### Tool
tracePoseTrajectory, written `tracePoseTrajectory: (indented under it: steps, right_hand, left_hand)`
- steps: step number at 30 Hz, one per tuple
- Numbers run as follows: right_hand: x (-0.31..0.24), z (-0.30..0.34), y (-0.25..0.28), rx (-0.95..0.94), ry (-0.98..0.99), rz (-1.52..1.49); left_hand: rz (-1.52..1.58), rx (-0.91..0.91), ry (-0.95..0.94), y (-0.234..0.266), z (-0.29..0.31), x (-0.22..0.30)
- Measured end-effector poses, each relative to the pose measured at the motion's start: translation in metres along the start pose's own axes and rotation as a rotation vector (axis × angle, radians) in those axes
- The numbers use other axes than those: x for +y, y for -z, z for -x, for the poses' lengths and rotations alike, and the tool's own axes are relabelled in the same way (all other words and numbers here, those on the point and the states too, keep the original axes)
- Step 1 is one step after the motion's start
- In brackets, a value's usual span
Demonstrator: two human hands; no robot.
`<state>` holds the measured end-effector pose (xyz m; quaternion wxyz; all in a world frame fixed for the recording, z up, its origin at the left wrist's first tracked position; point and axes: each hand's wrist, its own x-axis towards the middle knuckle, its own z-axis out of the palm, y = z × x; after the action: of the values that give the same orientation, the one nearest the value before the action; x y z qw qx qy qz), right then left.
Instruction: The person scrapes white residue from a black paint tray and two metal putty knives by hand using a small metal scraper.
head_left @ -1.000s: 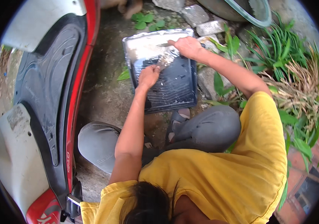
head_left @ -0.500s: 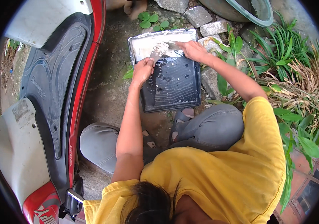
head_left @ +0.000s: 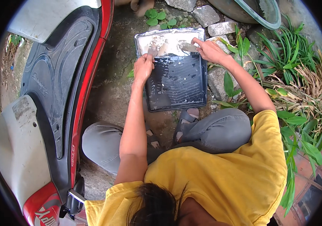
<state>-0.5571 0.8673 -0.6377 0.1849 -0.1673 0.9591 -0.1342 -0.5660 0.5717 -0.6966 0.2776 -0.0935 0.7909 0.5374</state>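
A black paint tray lies on the ground in front of my knees, its far end coated with white paste. My left hand, closed, grips a small flat scraper at the tray's left side, with the blade over the paste. In my right hand, fingers closed, is a second scraper pointing left into the paste near the far right corner. The two blades are apart. White smears and crumbs mark the ridged near part of the tray.
A red and grey motor scooter stands close on my left. Broken stone blocks and green plants border the right side. A large basin with a pale green rim rests at the far right.
The two scrapers were close together with a lump of white paste between them; now they are apart. My right hand has shifted rightward, and the whole view has shifted slightly.
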Motion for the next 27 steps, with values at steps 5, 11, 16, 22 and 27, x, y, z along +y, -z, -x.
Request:
tracePoseTrajectory:
  steps: [5, 11, 16, 22, 27]
  right_hand:
    - [-0.028, -0.003, -0.002, -0.337, -0.580, -0.735]
    - [-0.045, 0.002, -0.033, -0.316, -0.619, -1.069]
    - [-0.057, -0.021, -0.064, -0.137, -0.599, -0.916]
    - [-0.089, -0.011, -0.097, 0.144, -0.602, -0.828]
    - [-0.080, -0.006, -0.122, 0.352, -0.513, -0.765]
  left_hand:
    - [0.004, 0.010, 0.011, 0.002, 0.000, -0.006]
    - [-0.008, 0.003, 0.036, 0.004, 0.003, 0.000]
    - [-0.046, -0.024, 0.054, 0.000, -0.002, -0.002]
    - [0.014, 0.038, 0.040, -0.001, -0.003, -0.006]
    - [-0.057, 0.018, 0.048, -0.005, -0.003, -0.003]
